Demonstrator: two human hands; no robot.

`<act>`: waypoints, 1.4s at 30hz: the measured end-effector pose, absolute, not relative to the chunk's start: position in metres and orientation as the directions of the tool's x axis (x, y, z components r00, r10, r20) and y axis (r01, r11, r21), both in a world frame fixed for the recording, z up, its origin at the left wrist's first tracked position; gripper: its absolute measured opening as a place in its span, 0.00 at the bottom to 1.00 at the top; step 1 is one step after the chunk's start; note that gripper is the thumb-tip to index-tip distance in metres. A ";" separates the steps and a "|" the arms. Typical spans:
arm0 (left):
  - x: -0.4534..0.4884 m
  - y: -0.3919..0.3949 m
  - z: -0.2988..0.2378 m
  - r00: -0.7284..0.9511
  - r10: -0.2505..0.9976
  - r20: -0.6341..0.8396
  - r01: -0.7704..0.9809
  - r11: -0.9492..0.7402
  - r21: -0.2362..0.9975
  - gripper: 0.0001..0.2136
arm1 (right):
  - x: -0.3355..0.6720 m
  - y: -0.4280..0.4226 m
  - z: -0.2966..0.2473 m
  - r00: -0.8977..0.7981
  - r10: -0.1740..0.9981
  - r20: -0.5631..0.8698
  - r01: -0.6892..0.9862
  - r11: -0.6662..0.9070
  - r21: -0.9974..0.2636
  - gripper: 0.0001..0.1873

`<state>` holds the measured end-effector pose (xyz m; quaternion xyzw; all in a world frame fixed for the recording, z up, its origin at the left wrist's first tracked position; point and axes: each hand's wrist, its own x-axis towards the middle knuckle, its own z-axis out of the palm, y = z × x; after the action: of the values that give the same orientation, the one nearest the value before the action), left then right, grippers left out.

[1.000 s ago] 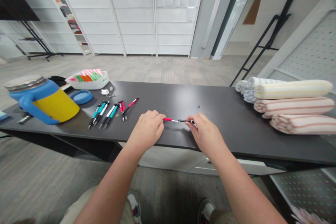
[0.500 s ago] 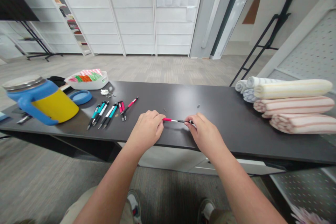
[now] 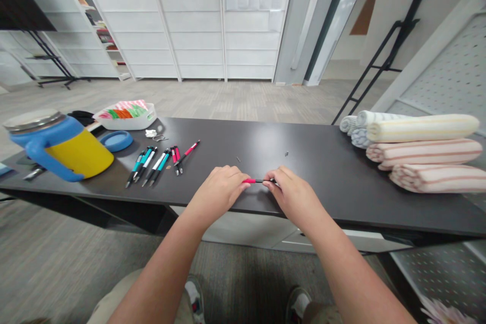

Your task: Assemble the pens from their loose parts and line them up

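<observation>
A pen [image 3: 250, 180] with a red barrel and a black grip lies level between my hands, just above the dark table. My left hand [image 3: 221, 188] pinches the red end. The fingers of my right hand [image 3: 291, 190] close on the black end, whose tip shows past them. Behind the pen are a thin small piece [image 3: 238, 159], perhaps a spring, and a tiny metallic part [image 3: 286, 154]. To the left, a red pen [image 3: 188, 152] rests across other red pens [image 3: 176, 158], beside several teal, white and black pens [image 3: 151, 166].
A blue and yellow jug [image 3: 72, 149], a blue lid [image 3: 116, 140] and a white tray of colourful packets [image 3: 131, 120] stand on the left of the table [image 3: 322, 162]. Rolled striped towels [image 3: 425, 149] are stacked at the right. The table's front edge runs near my wrists.
My hands have come closer together and slightly lower, with the left moving right. The white section between the pen's red and black parts no longer shows.
</observation>
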<state>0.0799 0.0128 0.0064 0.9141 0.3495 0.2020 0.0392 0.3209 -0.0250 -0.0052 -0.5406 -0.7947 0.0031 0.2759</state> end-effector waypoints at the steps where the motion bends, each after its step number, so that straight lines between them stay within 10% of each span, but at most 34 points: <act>1: 0.080 0.013 0.007 0.678 0.651 0.341 0.619 -0.756 0.214 0.14 | 0.321 -0.025 -0.005 -0.268 0.862 0.431 0.857 0.418 -0.302 0.05; 42: 0.084 0.008 0.009 0.639 0.637 0.431 0.596 -0.764 0.246 0.12 | 0.320 -0.032 0.001 -0.353 0.862 0.364 0.849 0.458 -0.264 0.14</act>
<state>0.0838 0.0079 0.0086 0.9044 0.3409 0.2533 0.0405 0.3204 -0.0323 0.0007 -0.5201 -0.8222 0.0146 0.2305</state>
